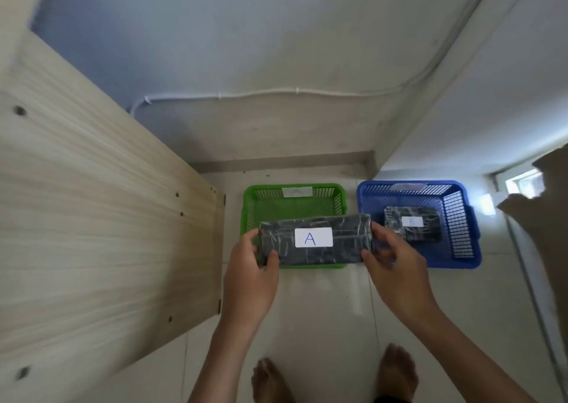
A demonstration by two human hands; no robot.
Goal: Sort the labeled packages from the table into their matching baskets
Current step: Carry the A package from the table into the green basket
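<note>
The left hand (250,267) and right hand (392,261) hold a flat black shiny-wrapped pack (315,239) marked A by its ends. It is over the green mesh basket (295,196). A small pack (413,223) lies in the blue basket (458,218).

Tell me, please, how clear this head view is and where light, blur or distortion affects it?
Head view: the A package label reads sharply; the label on the package in the blue basket is faint; glare blows out the floor patch beside that basket; wide-angle distortion bends the wall edges; the wooden panel looks smeared.

one head-worn view looks steeply down, close over both hands and floor (322,310).
</note>
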